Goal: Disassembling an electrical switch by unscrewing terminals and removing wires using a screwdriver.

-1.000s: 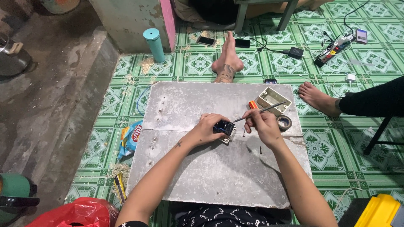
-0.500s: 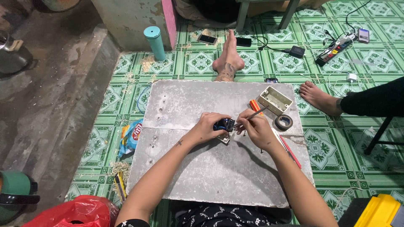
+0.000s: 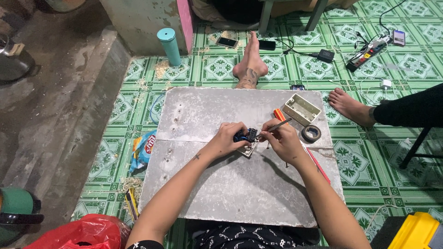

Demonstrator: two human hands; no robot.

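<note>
The switch sits near the middle of the grey board, pinched in the closed fingers of the left hand. The right hand grips a screwdriver, its tip at what seems to be a terminal (too small to be sure). Beside them lie a beige box and a tape roll. The tip could slip off the screw and jab the left fingers, if pressure goes sideways.
</note>
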